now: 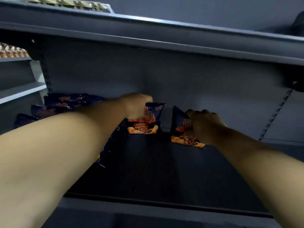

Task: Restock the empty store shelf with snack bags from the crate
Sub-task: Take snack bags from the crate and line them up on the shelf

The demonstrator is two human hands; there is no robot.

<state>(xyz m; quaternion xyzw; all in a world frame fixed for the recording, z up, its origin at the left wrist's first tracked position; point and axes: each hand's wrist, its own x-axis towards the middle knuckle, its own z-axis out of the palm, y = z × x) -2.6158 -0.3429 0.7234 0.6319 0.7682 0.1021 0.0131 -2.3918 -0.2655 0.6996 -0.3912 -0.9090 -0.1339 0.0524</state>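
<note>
Near edge of the shelf bare. Mid-depth: right hand clamped on a snack bag, bag tilted. Further back, left hand grips a second bag by its top, upright near the back panel. Stocked bags far left. Risk: either bag likely topples on release, lacking support; crate not visible

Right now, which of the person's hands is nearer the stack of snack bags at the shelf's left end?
Left. The left hand is just right of the stack; the right hand is farther right.
</note>
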